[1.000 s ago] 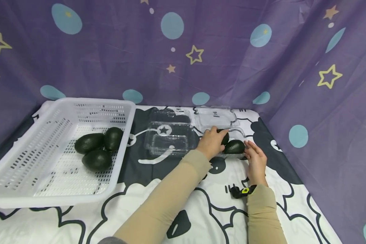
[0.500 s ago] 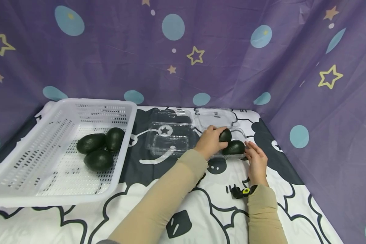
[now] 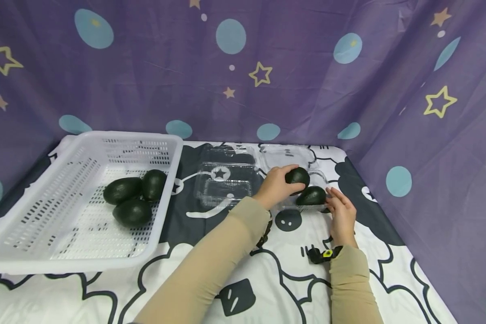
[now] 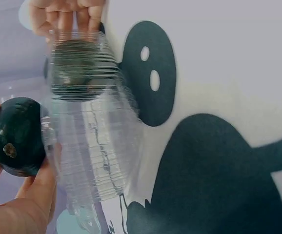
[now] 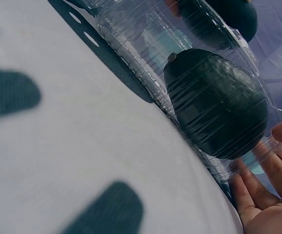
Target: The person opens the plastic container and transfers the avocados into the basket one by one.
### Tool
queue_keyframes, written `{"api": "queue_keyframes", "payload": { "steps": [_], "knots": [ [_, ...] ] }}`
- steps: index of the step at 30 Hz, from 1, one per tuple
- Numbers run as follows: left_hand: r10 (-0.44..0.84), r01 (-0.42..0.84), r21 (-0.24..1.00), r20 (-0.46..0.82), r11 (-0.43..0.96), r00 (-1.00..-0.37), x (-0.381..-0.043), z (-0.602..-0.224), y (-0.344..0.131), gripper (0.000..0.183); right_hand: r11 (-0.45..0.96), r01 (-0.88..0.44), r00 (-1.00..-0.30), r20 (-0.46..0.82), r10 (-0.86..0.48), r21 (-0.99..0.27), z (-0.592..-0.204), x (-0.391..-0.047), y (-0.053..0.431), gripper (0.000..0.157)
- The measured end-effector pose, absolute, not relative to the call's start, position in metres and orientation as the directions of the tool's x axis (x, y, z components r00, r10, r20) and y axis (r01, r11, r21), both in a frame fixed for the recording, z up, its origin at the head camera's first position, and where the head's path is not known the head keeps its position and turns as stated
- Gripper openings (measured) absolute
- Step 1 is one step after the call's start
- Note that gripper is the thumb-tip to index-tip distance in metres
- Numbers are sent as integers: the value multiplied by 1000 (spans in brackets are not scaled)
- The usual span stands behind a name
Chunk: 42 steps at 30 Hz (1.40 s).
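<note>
In the head view my left hand point(image 3: 276, 186) holds a dark green avocado point(image 3: 298, 178) between thumb and fingers. That avocado is at the left part of a clear plastic clamshell container point(image 3: 284, 205), its lid folded back. A second avocado point(image 3: 312, 195) lies inside at the container's right end. My right hand point(image 3: 342, 219) touches that end wall from outside with nearly straight fingers. Through the wall, the right wrist view shows the lying avocado point(image 5: 216, 105) close to my fingertips point(image 5: 248, 178). The left wrist view has the held avocado point(image 4: 18, 136) beside the container's rim, stem end visible.
A white perforated basket point(image 3: 77, 265) with three avocados point(image 3: 132, 213) stands at the left. Between it and the hands lies another open clear container point(image 3: 227, 184). A patterned cloth covers the table, and a purple curtain point(image 3: 210, 112) hangs behind.
My left hand has drawn back slightly left, and its avocado is now more visible, shifted a little right over the container. My right hand has stayed at the container's end.
</note>
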<state>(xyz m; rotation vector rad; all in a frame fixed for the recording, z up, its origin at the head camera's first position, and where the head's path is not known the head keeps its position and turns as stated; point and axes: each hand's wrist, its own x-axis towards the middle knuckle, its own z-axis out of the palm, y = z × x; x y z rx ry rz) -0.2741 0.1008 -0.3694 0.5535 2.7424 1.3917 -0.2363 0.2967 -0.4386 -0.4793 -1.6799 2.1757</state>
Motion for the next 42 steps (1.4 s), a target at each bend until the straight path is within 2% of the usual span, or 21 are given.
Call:
{"api": "queue_keyframes", "payload": {
  "steps": [4,15,25,31,42],
  "knots": [
    [314,266,844,123,465,-942,-272,-367,97,60,-241,-63,-878,-61,475,-969,-439,-236,296,36],
    [276,148,936,57,320,-959,-265,-359,88,61,-252,-73,-883,-56,467,-965,-439,-237,297,44],
    [286,149,933,53,327,-957,-261,-348,75,61,-255,-69,-886,-58,460,-964,-440,-237,298,42],
    [291,143,940,50,309,-955,-257,-334,64,62,-277,-86,-884,-55,465,-957,-440,-238,297,32],
    [302,126,946,31,300,-953,-254,-312,49,62,-286,-79,-889,-63,454,-955,-439,-237,296,33]
  ]
}}
